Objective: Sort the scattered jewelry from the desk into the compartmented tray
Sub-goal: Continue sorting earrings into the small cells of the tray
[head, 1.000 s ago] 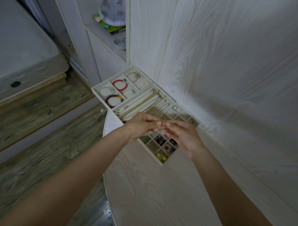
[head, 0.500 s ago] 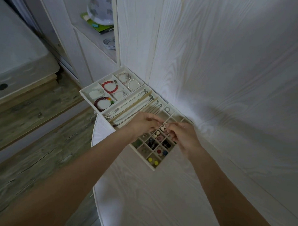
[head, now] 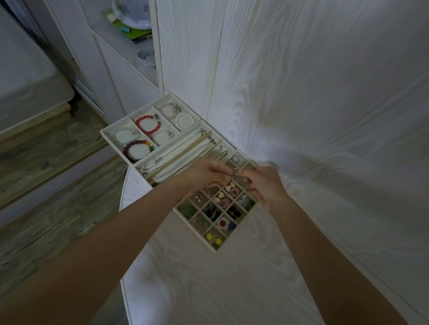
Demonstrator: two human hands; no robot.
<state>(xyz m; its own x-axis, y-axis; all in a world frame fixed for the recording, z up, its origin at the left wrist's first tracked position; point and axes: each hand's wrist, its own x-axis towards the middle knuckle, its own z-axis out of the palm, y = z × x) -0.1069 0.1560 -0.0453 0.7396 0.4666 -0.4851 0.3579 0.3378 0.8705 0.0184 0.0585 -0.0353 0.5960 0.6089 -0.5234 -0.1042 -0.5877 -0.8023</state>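
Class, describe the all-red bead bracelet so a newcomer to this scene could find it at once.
Start at the compartmented tray on the desk's far corner, and go to its far end with three large sections. The red bracelet lies in the middle one. Unlike the darker bracelet nearby with yellow and green beads, its beads are nearly all bright red.

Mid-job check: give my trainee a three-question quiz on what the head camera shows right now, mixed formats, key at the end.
1. True or false: the red bead bracelet lies loose on the desk, outside the compartmented tray.
2. Multiple choice: the two yellow beads sit in which part of the tray? A) the corner compartment nearest the camera B) the long necklace slot C) beside the white pearl bracelet
3. Fill in: the left hand and the right hand meet over the small square compartments, pinching a small ____ between their fingertips.

Key: 1 false; 2 A; 3 ring.
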